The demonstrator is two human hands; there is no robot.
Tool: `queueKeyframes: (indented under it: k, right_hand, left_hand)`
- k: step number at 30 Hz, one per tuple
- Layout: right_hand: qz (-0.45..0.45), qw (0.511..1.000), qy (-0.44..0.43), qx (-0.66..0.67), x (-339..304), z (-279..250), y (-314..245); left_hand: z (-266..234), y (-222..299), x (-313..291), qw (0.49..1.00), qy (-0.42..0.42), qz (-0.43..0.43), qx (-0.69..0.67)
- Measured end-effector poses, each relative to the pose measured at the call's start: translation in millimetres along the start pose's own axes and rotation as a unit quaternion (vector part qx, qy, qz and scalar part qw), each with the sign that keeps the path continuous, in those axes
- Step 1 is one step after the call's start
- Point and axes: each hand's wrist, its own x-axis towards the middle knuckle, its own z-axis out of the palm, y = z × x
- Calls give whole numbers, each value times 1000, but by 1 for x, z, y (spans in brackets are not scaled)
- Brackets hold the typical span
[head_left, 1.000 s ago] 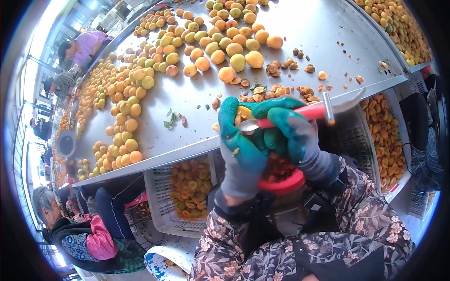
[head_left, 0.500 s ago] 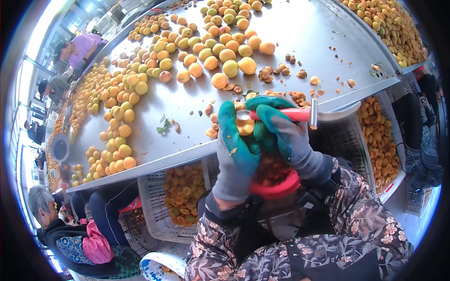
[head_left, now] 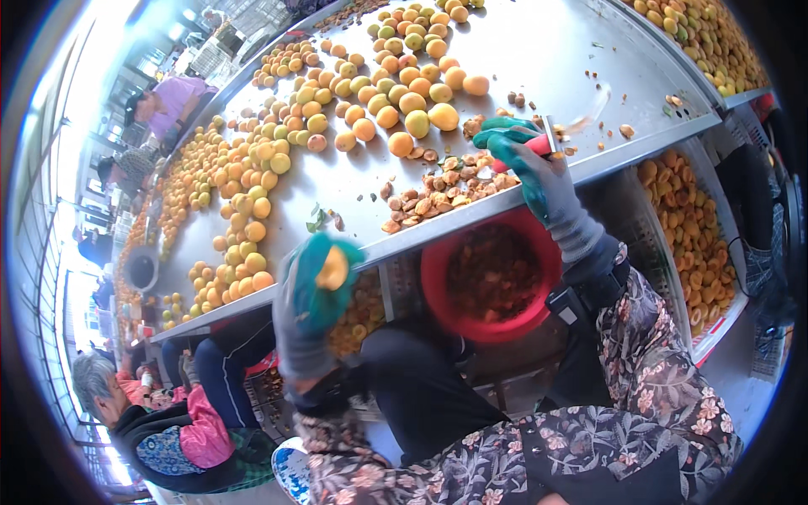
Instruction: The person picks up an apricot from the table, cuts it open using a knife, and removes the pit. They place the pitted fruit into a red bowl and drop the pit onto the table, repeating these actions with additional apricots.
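Note:
My left hand point(head_left: 316, 290), in a green and grey glove, holds a piece of orange fruit point(head_left: 333, 269) below the table's front edge, over a white crate of fruit halves point(head_left: 358, 316). My right hand point(head_left: 530, 164), gloved the same way, grips a red-handled knife point(head_left: 547, 141) at the table's edge, blade blurred. A pile of brown pits point(head_left: 438, 189) lies beside it. Under it, a red bucket point(head_left: 492, 278) holds pits.
A long metal table point(head_left: 539, 59) carries several heaps of whole orange fruit point(head_left: 404, 93). A white crate of halved fruit point(head_left: 686, 227) stands to the right. A seated person in pink point(head_left: 181, 429) is at lower left; other people point(head_left: 168, 105) work at the far left.
My hands have come apart. The left has dropped down and to the left with a fruit piece. The right has moved up and right with the knife to the table edge.

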Motion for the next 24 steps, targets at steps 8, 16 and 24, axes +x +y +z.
queueKeyframes:
  k: [8, 16, 24]
  right_hand:
    - [154, 935, 30, 317, -8, -27, -18]
    - [238, 904, -1, 355, -12, -26, -29]
    - [265, 901, 18, 342, -11, -30, -36]
  left_hand:
    - [14, -26, 32, 951, -73, -187, 237]
    - [128, -115, 184, 848, -159, -347, 367]
    - [94, -50, 140, 943, -45, -237, -229]
